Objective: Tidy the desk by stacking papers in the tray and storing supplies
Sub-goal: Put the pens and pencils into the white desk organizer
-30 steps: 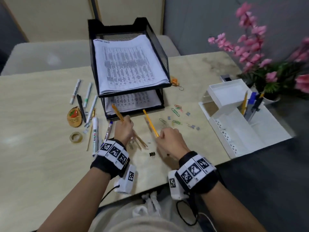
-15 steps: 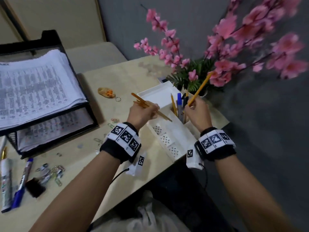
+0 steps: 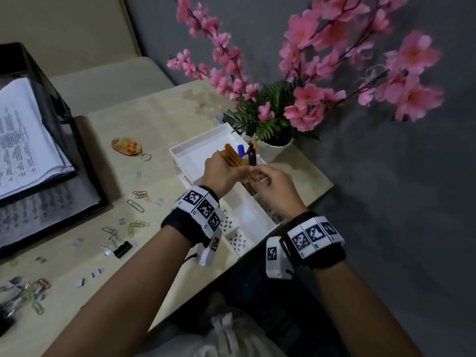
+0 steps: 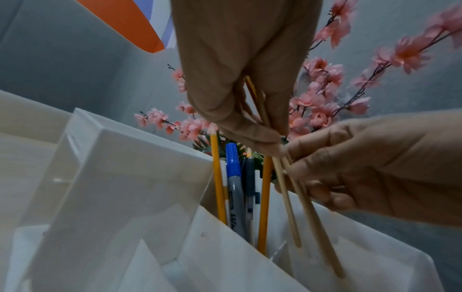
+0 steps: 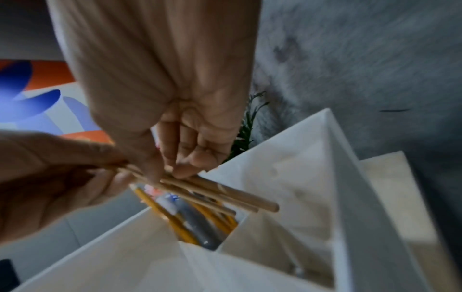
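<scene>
Wooden sticks (image 4: 282, 177) pinched between left hand (image 3: 221, 171) fingers; right hand (image 3: 275, 186) fingers pinching lower ends.

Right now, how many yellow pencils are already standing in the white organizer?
2 visible: one yellow pencil left of the blue marker, another right of it, beside the sticks the left hand grips. More may hide behind the hands.
</scene>
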The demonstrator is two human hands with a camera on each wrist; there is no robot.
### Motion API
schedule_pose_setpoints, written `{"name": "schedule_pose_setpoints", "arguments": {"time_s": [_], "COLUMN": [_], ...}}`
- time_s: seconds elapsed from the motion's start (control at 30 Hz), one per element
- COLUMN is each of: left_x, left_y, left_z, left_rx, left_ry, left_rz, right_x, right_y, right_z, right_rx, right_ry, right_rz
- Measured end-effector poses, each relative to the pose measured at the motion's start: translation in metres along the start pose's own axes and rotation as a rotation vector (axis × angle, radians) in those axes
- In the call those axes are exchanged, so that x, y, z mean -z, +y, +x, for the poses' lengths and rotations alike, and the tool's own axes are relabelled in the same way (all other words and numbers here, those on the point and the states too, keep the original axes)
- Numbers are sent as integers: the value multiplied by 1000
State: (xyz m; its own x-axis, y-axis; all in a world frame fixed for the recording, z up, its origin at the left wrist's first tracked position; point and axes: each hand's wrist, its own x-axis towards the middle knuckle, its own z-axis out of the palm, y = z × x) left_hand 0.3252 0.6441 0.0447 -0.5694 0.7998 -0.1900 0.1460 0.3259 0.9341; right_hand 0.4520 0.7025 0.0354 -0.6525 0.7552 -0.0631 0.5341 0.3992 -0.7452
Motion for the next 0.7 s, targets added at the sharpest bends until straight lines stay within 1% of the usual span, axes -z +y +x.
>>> {"name": "schedule_pose_setpoints", "arguments": {"time_s": [0.1, 0.23, 0.3, 0.33, 0.4, 0.53, 0.63, 0.7], "left_x": [-7, -20, -27, -29, -30, -21, -15, -17], "left_y": [2, 8, 13, 15, 16, 11, 6, 4], "left_z": [4, 9, 10, 12, 15, 25, 25, 23], "left_rx": [-44, -65, -97, -112, -136, -90, -54, -63], "left_ry": [-68, -161, -182, -173, -114, 16, 16, 1], "left_rz": [122, 195, 210, 217, 232, 202, 210, 177], "right_x": [5, 11, 13, 13, 11, 0, -3, 1], "right_y": [9, 20, 23, 23, 20, 7, 5, 10], "right_z": [3, -2, -4, -1, 9, 29, 29, 24], "right_rx": [-15, -61, -92, -103, -115, -86, -85, -86], "right_ry": [49, 79, 132, 164, 197, 136, 99, 152], "right_rz": [-24, -51, -45, -33, -19, 11, 4, 23]}}
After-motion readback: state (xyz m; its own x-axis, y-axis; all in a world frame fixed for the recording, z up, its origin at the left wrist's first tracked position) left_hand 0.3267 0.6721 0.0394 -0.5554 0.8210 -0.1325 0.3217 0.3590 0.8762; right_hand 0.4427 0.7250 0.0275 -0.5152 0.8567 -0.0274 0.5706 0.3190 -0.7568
